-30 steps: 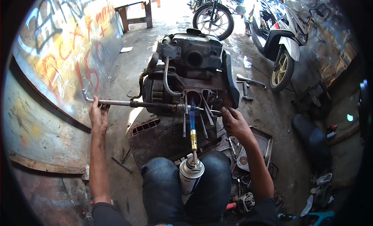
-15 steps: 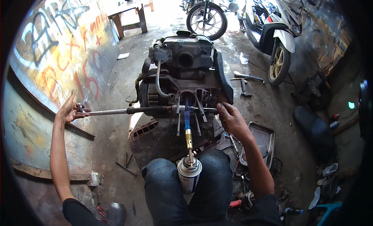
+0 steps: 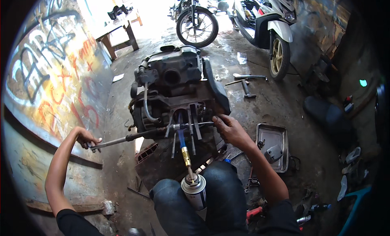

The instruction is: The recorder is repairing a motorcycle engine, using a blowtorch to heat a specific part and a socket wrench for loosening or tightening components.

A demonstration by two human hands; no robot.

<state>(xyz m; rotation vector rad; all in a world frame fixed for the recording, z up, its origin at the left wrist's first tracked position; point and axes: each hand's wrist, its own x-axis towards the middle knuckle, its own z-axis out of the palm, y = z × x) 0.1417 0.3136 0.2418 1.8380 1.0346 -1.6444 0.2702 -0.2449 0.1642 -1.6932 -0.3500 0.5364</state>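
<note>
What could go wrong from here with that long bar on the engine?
The left hand grips only the far end of the long bar, so a slip at the engine block could throw that arm toward the painted wall. The right hand sits at the bar's engine end and could get pinched. The gas torch canister, propped between the knees, might tip.

Left hand [image 3: 85, 137] out to side, elbow bent, fingers curled shut. Right hand [image 3: 229, 128] forward, arm extended, fingers closed in grip.

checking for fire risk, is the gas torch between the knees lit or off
Cannot tell: no flame shows at the gas torch nozzle, which points up at the engine.
</note>
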